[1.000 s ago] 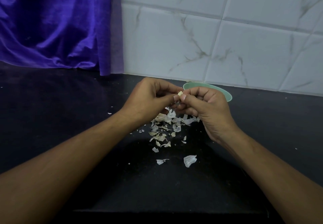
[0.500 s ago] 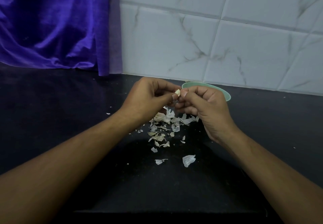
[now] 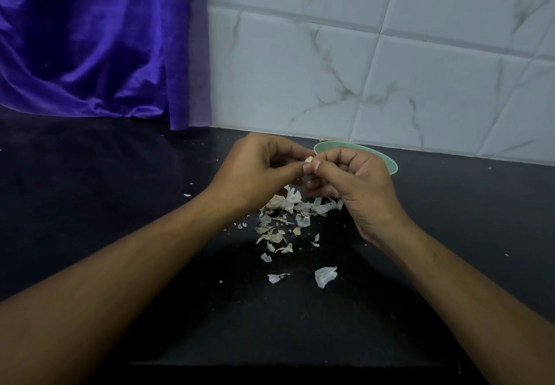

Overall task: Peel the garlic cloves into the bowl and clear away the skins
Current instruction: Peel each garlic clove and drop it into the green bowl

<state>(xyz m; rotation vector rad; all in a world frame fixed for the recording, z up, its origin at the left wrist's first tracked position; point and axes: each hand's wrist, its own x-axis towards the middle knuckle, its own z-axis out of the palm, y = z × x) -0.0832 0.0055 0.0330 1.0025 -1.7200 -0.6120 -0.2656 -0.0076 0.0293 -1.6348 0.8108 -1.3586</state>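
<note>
Garlic clove (image 3: 308, 159) pinched between left hand (image 3: 260, 164) and right hand (image 3: 350, 179), just in front of the bowl (image 3: 390, 164). Skins (image 3: 288, 219) litter the counter (image 3: 90, 204) nearer than the bowl. A slippery clove could squirt out, missing it.

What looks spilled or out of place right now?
Garlic skins litter the black counter beneath the left hand and right hand, which pinch a garlic clove before the green bowl; stray flecks lie farther left. Nothing else stands out.

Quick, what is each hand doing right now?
Left hand: fingers curled, pinching the garlic clove.
Right hand: fingers curled, pinching the same clove.
</note>
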